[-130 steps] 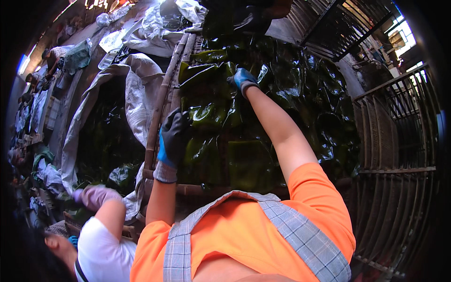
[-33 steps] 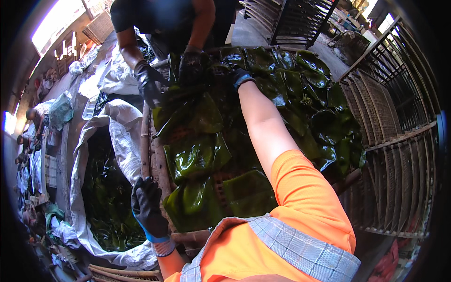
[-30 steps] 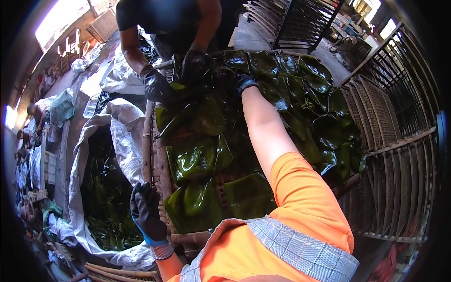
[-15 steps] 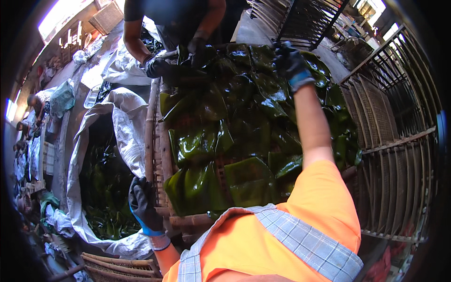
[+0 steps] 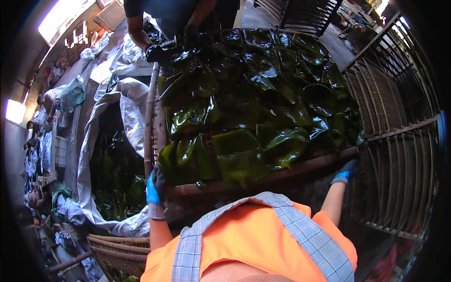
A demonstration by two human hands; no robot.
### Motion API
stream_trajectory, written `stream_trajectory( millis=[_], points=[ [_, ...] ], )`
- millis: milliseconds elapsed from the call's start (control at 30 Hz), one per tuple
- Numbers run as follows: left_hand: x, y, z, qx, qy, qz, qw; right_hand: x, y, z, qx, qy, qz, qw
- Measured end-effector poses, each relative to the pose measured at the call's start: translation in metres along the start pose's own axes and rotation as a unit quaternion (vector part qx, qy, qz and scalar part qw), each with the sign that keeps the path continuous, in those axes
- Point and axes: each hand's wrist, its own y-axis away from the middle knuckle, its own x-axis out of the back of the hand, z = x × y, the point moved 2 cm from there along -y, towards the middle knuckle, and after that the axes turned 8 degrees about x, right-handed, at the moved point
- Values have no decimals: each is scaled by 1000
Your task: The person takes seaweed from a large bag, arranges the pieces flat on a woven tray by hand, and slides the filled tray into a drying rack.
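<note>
A bamboo rack (image 5: 311, 162) lies in front of me, covered with wet, glossy dark-green kelp sheets (image 5: 239, 152). My left hand (image 5: 157, 185), in a dark and blue glove, is closed at the rack's near left corner. My right hand (image 5: 345, 173), gloved alike, is at the near right corner beside the pole's end; its fingers are lost in shadow. Across the rack, another person's two gloved hands (image 5: 191, 35) are at the far left corner, among the kelp there.
Left of the rack, a large white sack (image 5: 87, 164) holds more dark kelp. Slatted bamboo racks (image 5: 399, 178) stand along the right, and woven racks (image 5: 117, 244) lie at the lower left. A dark slatted frame (image 5: 310, 16) stands beyond the far edge. Other people work at the far left.
My right hand has come back from the far kelp to the rack's near right corner. My left hand has moved from the sack's edge to the near left corner.
</note>
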Motion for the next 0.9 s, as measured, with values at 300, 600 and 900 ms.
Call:
stream_trajectory(
  millis=[300, 600, 900],
  points=[
    [-88, 3, 53, 144, -97, 72, 982, 31, 15, 35, -19, 217, -60, 974],
    [10, -43, 27, 61, -140, -122, 981, -12, 59, 7, -102, 63, -136, 983],
    [-17, 23, 56, -481, -720, 73, 495, -50, 98, -35, -300, -129, -132, 936]
  ],
)
